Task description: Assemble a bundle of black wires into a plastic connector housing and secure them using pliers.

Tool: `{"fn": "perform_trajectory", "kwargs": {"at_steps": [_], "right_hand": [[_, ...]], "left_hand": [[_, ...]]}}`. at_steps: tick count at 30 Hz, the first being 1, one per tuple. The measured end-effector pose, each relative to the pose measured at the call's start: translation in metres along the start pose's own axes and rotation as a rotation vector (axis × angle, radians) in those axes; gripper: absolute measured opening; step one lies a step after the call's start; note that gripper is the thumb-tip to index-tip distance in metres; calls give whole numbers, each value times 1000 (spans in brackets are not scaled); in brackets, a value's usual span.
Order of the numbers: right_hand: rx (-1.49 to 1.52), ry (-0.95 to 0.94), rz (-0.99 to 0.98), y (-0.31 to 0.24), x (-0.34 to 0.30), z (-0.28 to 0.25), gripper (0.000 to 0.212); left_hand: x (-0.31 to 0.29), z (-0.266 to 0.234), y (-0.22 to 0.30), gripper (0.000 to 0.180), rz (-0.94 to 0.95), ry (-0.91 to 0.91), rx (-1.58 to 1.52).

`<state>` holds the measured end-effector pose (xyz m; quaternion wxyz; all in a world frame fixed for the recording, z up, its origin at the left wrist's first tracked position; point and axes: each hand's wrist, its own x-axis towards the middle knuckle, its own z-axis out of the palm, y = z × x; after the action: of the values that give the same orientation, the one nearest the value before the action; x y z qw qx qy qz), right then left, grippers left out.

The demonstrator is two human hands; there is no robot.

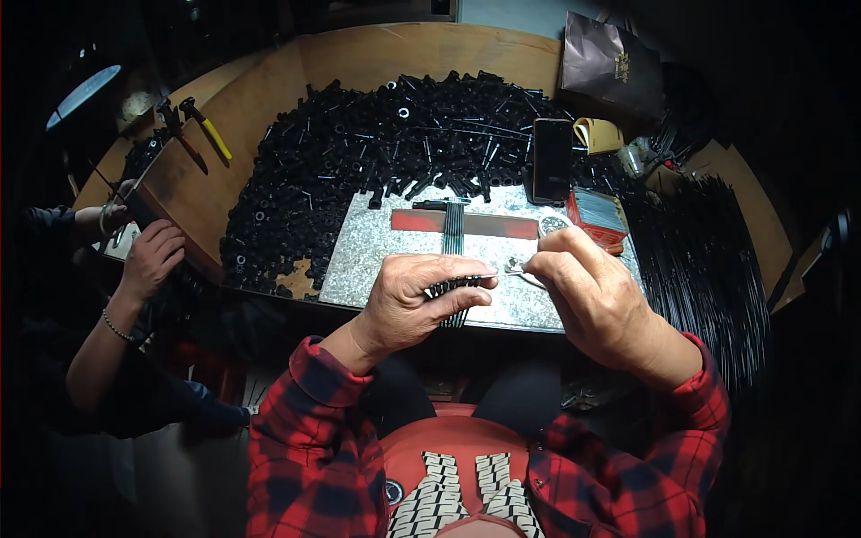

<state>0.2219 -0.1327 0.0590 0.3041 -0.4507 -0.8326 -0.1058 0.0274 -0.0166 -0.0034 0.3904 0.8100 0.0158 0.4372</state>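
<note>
My left hand [404, 291] is closed over the board, pinching a row of small dark pieces [455, 286] side by side between thumb and fingers. Their exact kind is too small to tell. My right hand [596, 291] is just to its right, fingers curled together in a pinch. A tiny metallic bit [513, 265] shows at its fingertips; what they grip is mostly hidden. Behind and below my left hand, a bundle of thin dark rods [454, 224] lies across a red and dark flat bar [414, 221] on the pale speckled board [359, 260].
Beyond the board spreads a big heap of black tubular parts [332, 143] inside a wooden surround [386, 49]. A phone [551, 161], a small dish [554, 222] and a red box [596, 224] stand right. Long black rods [708, 269] lie farther right. At left are pliers [206, 130] and another person's hands [154, 255].
</note>
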Motion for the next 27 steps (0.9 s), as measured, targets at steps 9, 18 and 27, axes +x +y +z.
{"fn": "perform_trajectory", "kwargs": {"at_steps": [9,18,27], "right_hand": [[-74,-7,-123,-3,7,-5,29],[156,17,-71,-9,20,7,33],[338,-73,-25,-20,40,19,32]], "left_hand": [[2,2,-6,29,127,-30,125],[1,1,-9,32,216,-18,177],[-12,9,-23,32,211,-60,220]]}}
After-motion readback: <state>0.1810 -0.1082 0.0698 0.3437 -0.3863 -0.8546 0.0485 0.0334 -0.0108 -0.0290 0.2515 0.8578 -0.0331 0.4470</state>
